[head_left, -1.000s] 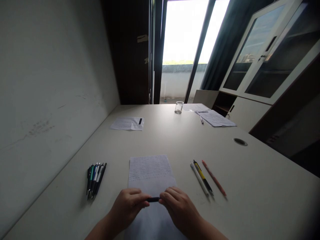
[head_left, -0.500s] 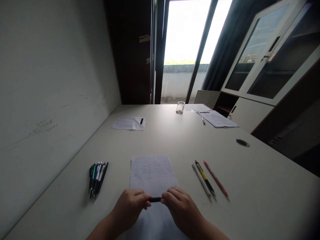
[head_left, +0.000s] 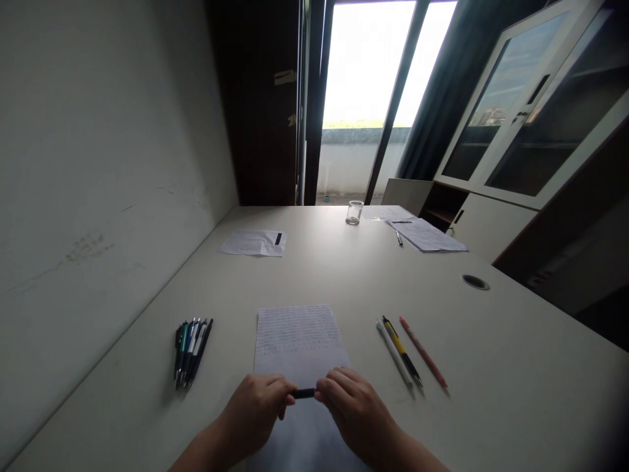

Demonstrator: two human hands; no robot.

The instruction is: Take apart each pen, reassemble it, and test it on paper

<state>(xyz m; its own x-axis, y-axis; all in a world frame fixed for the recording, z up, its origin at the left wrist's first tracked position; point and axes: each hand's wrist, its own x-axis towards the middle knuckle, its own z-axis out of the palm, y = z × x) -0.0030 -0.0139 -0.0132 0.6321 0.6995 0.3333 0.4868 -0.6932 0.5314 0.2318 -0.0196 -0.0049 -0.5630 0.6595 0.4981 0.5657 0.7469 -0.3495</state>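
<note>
A black pen (head_left: 304, 393) is held level between my two hands, above a sheet of paper (head_left: 299, 341) with handwritten lines on its upper part. My left hand (head_left: 258, 406) pinches one end of the pen, and my right hand (head_left: 351, 403) has its fingers closed around the other end. Only the short dark middle of the pen shows; both ends are hidden in the fingers. Left of the paper lies a bunch of several pens (head_left: 191, 354). To the right lie a white pen (head_left: 396, 354), a yellow and black pen (head_left: 403, 351) and a pink pen (head_left: 423, 353).
Farther back on the white table (head_left: 324, 278) are a glass jar (head_left: 354, 213), a printed sheet (head_left: 253, 242), a stack of papers (head_left: 427, 235) and a pen (head_left: 399, 238) beside it. A round cable hole (head_left: 475, 282) is at right. A wall (head_left: 122, 144) borders the left.
Both hands and the pen have shifted very slightly to the left. The grip looks the same, and the other pens and papers stay where they were.
</note>
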